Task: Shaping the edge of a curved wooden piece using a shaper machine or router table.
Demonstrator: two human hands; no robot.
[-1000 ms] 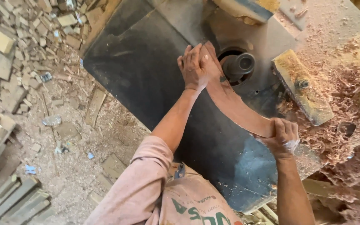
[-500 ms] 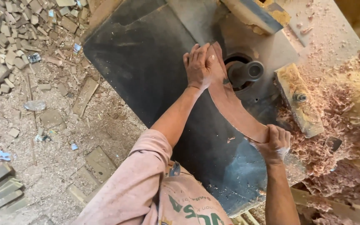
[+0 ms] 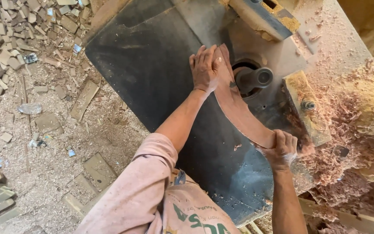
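I am pressing my left hand [image 3: 205, 68] flat on the far end of the curved wooden piece [image 3: 234, 108], my right hand [image 3: 281, 148] gripping its near end; its middle is passing beside the spindle cutter [image 3: 253, 79], so shaping seems partway, shavings [image 3: 347, 130] piling beyond my right hand.

A curved, reddish-brown wooden workpiece [image 3: 239, 112] lies flat on the dark metal machine bench [image 3: 152, 78], its inner curve just beside the round grey spindle cutter [image 3: 256, 78] standing in a hole of the bench. The left hand [image 3: 205, 68] presses flat on the far end of the workpiece, fingers spread, while the right hand [image 3: 281, 149] grips its near end. Reddish wood shavings [image 3: 347, 125] pile to the right of the bench, and pale wood offcuts [image 3: 27, 26] and sawdust litter the floor [image 3: 35, 143] on the left.
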